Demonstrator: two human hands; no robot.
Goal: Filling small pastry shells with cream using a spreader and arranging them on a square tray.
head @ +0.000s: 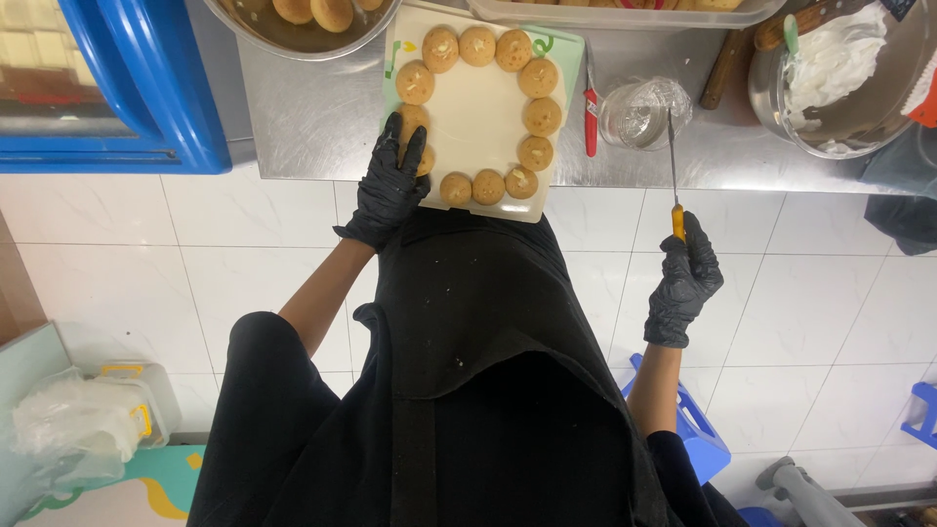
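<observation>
Left hand [390, 185] steadies a tray [480, 107] ringed with filled buns [538, 77].

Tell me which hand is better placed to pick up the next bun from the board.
Left. The left hand already rests on the cutting board, touching a bun in the ring. The right hand is off the counter, its grip closed on a thin yellow-handled tool.

One head-worn camera looks straight down the person's black-clad body, close enough that the torso fills the lower centre of the frame; the steel counter [322, 117] runs along the top edge, white floor tiles [830, 293] spread left and right
</observation>
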